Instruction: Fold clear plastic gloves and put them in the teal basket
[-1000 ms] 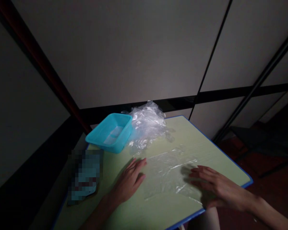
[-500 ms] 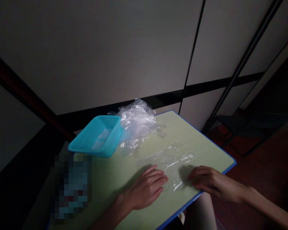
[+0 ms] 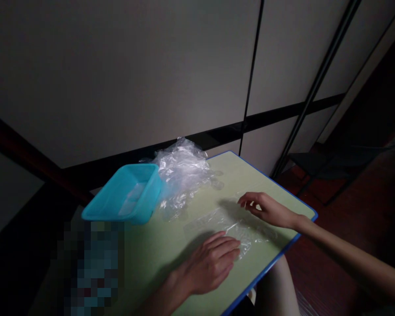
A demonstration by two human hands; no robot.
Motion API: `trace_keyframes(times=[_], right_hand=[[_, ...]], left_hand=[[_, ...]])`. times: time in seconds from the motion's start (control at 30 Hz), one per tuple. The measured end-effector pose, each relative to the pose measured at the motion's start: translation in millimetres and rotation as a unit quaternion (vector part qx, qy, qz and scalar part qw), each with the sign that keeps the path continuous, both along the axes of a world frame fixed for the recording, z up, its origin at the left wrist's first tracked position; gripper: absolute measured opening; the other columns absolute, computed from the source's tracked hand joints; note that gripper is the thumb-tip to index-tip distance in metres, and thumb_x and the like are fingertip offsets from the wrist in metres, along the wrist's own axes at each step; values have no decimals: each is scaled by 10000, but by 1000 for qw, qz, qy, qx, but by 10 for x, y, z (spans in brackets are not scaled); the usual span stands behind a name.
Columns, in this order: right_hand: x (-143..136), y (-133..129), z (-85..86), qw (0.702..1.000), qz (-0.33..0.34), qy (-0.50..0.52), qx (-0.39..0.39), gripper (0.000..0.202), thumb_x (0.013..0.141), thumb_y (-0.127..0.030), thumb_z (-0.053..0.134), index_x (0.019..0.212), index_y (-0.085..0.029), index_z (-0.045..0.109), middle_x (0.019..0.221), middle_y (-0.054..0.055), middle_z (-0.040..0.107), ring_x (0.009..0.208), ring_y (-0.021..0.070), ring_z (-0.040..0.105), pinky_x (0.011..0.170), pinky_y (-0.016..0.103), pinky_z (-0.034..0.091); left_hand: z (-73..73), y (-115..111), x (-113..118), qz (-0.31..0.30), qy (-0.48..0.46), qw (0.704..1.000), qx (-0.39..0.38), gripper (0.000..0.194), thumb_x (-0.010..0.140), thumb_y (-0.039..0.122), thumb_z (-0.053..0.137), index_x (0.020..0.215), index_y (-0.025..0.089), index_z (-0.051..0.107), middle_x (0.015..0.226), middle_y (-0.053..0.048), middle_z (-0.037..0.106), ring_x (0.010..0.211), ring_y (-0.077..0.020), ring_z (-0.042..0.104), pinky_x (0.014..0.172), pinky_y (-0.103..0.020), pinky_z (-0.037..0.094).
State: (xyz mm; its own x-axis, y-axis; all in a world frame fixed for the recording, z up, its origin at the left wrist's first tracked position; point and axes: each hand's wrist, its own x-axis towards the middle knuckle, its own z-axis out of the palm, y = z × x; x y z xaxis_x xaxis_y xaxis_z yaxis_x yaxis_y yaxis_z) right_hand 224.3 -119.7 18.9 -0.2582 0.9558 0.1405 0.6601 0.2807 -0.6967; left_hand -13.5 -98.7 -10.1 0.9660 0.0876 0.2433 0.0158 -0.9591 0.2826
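Note:
A clear plastic sheet lies folded and flat on the pale green table. My left hand rests palm down on the sheet's near edge, fingers together and spread flat. My right hand hovers at the sheet's far right edge with its fingers curled; whether it pinches the plastic I cannot tell in the dim light.
A turquoise plastic tub stands at the table's back left. A crumpled heap of clear plastic lies beside it. A blurred bluish object sits at the front left. The blue-trimmed table edge runs close to my right arm.
My right hand moved from the sheet's near right corner up to its far edge. My left hand slid right onto the sheet. The sheet looks narrower, folded over.

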Motion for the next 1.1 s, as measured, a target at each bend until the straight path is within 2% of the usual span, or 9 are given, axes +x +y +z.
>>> trace_keyframes(times=[0.13, 0.23, 0.4, 0.53, 0.67, 0.77, 0.83, 0.97, 1.1], right_hand=[[-85, -24, -117, 964, 15, 208, -165, 105, 764, -156, 482, 852, -149, 538, 711, 11, 599, 637, 120, 563, 601, 247, 449], [-143, 27, -332, 937, 6, 263, -231, 109, 717, -193, 543, 814, -149, 523, 672, -6, 600, 579, 108, 556, 559, 237, 437], [-129, 125, -583, 920, -38, 294, -256, 184, 691, -299, 565, 769, -165, 465, 596, -26, 592, 529, 111, 572, 505, 232, 430], [-82, 154, -592, 913, -64, 310, -258, 250, 684, -364, 574, 782, -168, 453, 636, -10, 613, 594, 137, 617, 543, 258, 463], [-19, 166, -550, 922, -82, 307, -224, 254, 708, -381, 558, 802, -168, 456, 681, 11, 624, 653, 153, 629, 602, 292, 482], [41, 175, -485, 935, -85, 291, -186, 202, 731, -331, 542, 820, -166, 466, 743, 34, 635, 693, 166, 620, 638, 320, 481], [60, 173, -425, 952, -78, 257, -144, 170, 750, -266, 522, 878, -160, 486, 840, 65, 644, 790, 188, 608, 716, 358, 468], [-8, 155, -337, 1000, -8, 28, 0, 297, 825, -151, 392, 1113, -143, 465, 1107, 126, 579, 1036, 218, 519, 910, 429, 366], [-131, 178, -356, 986, 40, -152, 57, 333, 852, -135, 340, 1163, -130, 457, 1191, 129, 531, 1096, 219, 490, 1016, 465, 237]], left_hand=[[-42, -8, 173, -27, 47, 998, 13, 453, 894, 307, 384, 1281, 78, 338, 1367, -110, 347, 1281, -176, 245, 1065, -314, 200], [-131, -19, 263, -29, 90, 995, 19, 586, 894, 416, 351, 1338, 56, 225, 1421, -127, 218, 1315, -195, 122, 1071, -324, 165], [-224, -19, 266, -43, 121, 992, 5, 670, 871, 522, 317, 1338, 51, 223, 1429, -138, 182, 1319, -220, 87, 1072, -353, 138], [-191, -27, 254, -48, 112, 992, -14, 715, 850, 568, 318, 1335, 50, 233, 1423, -149, 198, 1316, -234, 101, 1069, -371, 148], [-72, -22, 227, -61, 101, 993, -21, 706, 848, 561, 338, 1349, 80, 211, 1435, -137, 160, 1318, -237, 82, 1066, -385, 151], [53, 35, 112, -52, 94, 994, -29, 700, 842, 555, 370, 1357, 114, 199, 1436, -120, 167, 1318, -227, 94, 1070, -389, 138], [114, 94, -13, -28, 93, 995, -35, 667, 845, 537, 391, 1350, 134, 224, 1409, -109, 262, 1309, -216, 156, 1071, -396, 141], [98, 183, -265, 16, 71, 997, -28, 566, 842, 439, 460, 1307, 156, 303, 1308, -106, 433, 1254, -213, 308, 1051, -424, 205], [8, 172, -369, 36, 59, 997, -24, 516, 819, 419, 506, 1254, 175, 373, 1262, -104, 483, 1204, -206, 387, 1029, -415, 263]])
